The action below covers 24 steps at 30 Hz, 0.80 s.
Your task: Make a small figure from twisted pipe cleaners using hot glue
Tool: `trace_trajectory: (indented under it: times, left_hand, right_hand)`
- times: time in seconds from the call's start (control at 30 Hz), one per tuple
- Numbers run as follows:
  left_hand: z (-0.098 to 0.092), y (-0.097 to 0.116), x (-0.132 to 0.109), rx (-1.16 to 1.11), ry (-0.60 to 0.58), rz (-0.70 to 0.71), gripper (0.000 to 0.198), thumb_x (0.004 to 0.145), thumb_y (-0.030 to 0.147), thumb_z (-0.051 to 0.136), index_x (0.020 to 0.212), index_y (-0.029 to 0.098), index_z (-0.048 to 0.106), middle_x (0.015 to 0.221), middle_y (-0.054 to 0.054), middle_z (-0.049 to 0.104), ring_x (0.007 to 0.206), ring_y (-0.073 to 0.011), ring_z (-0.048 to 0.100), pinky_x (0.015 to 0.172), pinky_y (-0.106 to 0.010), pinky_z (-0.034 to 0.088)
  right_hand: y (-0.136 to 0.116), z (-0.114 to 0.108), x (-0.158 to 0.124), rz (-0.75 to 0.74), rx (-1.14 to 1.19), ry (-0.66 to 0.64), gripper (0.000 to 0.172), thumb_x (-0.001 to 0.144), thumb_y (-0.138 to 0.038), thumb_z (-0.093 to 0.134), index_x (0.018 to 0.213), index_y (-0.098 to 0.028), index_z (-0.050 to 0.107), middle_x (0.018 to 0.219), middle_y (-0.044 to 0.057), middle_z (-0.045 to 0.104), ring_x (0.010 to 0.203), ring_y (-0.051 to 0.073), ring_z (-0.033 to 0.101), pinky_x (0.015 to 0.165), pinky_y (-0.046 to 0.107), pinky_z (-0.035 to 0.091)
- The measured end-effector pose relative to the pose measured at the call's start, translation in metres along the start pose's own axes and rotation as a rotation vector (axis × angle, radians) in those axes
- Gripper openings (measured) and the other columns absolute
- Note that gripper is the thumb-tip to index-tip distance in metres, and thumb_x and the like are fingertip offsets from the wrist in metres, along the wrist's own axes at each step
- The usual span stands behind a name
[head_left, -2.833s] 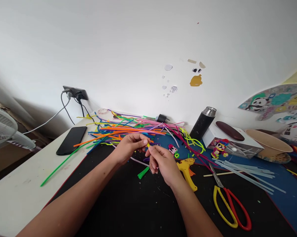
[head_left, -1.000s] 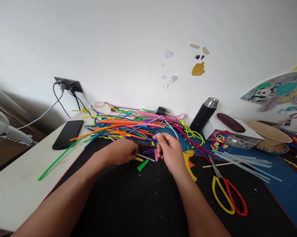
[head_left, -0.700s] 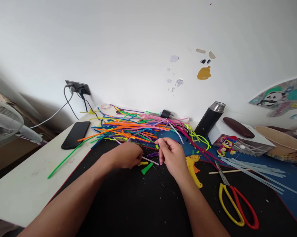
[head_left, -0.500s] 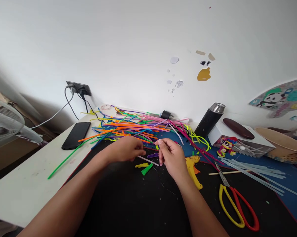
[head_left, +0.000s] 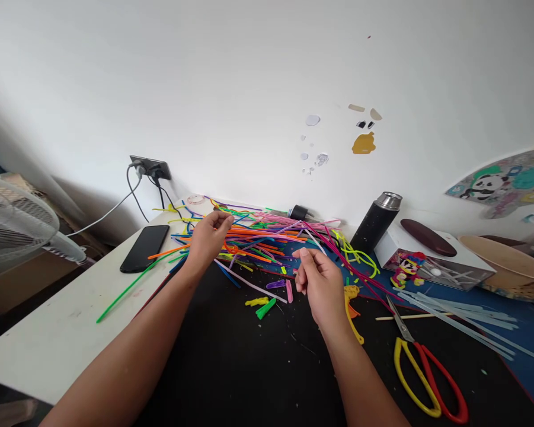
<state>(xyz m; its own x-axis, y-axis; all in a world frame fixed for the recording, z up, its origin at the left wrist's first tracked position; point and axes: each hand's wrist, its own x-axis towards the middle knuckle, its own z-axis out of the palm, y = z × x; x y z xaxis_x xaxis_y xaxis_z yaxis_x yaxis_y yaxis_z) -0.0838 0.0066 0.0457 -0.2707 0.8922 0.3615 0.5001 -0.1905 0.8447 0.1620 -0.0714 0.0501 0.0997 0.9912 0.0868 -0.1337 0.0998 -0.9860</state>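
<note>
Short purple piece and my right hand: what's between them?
In the head view, a short pink piece lies between the short purple piece and your right hand.

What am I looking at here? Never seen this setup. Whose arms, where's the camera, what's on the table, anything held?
There's no machine: these are a person's bare hands. Every picture comes from one camera worn on the head, looking forward and down.

The left hand is at a heap of coloured stems; the right hand is curled above a black mat. I can't make out anything held in either.

Between them lie small yellow, green, purple and pink pieces. A phone lies at left; scissors, translucent sticks and a black bottle are at right.
</note>
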Motion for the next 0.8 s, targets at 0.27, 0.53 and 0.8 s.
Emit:
trace_trajectory:
  times: [0.27,0.53,0.8]
  left_hand:
    - [0.004,0.009,-0.013,0.182,-0.456,0.134,0.033,0.09,0.05,0.062,0.081,0.019,0.071,0.066,0.001,0.062,0.062,-0.016,0.052,0.058,-0.027,0.036]
    - [-0.001,0.009,-0.01,0.399,-0.402,0.24,0.019,0.091,0.033,0.06,0.092,0.021,0.076,0.089,-0.005,0.073,0.08,-0.022,0.064,0.07,-0.03,0.044]
    - [0.001,-0.007,-0.014,0.736,-0.606,0.402,0.013,0.084,0.023,0.068,0.096,0.02,0.072,0.104,-0.011,0.071,0.104,-0.0311,0.063,0.088,-0.038,0.047]
  right_hand:
    - [0.004,-0.001,0.001,-0.019,-0.072,-0.021,0.042,0.09,-0.061,0.068,0.091,-0.019,0.07,0.048,-0.008,0.048,0.037,0.011,0.047,0.034,0.021,0.038]
    - [0.01,0.002,-0.002,-0.034,-0.179,-0.085,0.044,0.093,-0.063,0.064,0.092,-0.02,0.07,0.049,-0.007,0.049,0.038,0.013,0.046,0.037,0.024,0.039]
    - [0.016,0.005,-0.004,-0.088,-0.29,-0.112,0.044,0.096,-0.063,0.059,0.093,-0.02,0.071,0.048,-0.006,0.049,0.04,0.014,0.049,0.042,0.025,0.04]
